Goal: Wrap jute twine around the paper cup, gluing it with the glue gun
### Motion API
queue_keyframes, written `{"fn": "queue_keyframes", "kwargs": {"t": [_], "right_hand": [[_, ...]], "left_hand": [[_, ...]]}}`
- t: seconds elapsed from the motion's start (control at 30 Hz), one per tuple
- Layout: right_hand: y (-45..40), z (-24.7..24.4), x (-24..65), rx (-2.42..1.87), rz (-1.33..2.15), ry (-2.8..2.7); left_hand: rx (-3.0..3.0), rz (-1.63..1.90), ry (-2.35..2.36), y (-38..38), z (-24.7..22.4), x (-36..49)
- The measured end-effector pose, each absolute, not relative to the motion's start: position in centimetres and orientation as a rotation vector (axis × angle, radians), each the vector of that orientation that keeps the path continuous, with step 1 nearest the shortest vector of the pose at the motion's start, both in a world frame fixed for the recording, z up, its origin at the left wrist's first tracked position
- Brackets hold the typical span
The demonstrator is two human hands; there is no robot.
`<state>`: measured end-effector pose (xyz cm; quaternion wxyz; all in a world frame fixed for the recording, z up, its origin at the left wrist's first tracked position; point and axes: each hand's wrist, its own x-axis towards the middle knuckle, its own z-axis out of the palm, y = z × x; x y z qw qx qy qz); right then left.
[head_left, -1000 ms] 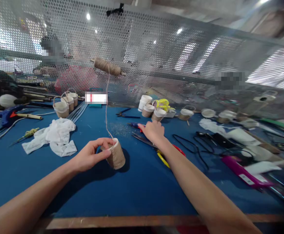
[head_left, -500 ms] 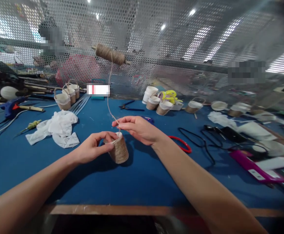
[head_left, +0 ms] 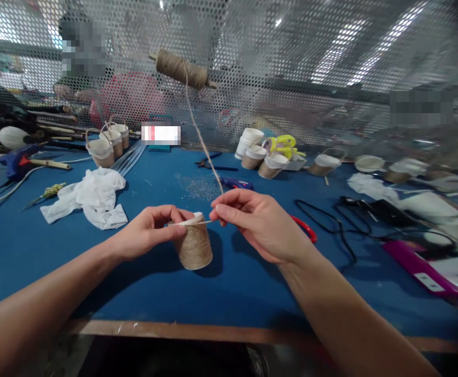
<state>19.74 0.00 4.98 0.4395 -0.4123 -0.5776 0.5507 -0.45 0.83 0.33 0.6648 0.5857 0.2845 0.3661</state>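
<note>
A small white cup, wrapped in brown twine, is tilted a little above the blue table. My left hand is closed on its rim, thumb outside and fingers at the opening. My right hand pinches the twine just right of the cup. A short stretch of it runs from the rim to my fingertips. From there the strand climbs to a twine spool held on a stick before the mesh.
Twine-wrapped cups with handles stand at back left, more cups at back right. A white cloth and a glue gun lie left. Pliers lie behind; a magenta power strip and black cable are right.
My right hand has moved from above the cup to its right side, pulling the twine out sideways from the rim. My left hand keeps its hold on the cup.
</note>
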Motion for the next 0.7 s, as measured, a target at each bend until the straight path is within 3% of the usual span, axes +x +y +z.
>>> {"fn": "queue_keyframes", "kwargs": {"t": [0.37, 0.7], "right_hand": [[-1.1, 3.0, 20.1, -1.138, 1.191, -1.367], [-1.2, 2.6, 20.0, -1.177, 1.241, -1.388]], "left_hand": [[1.259, 0.787, 0.549, 0.2, 0.8, -0.7], [1.233, 0.804, 0.536, 0.1, 1.1, -0.8]]}}
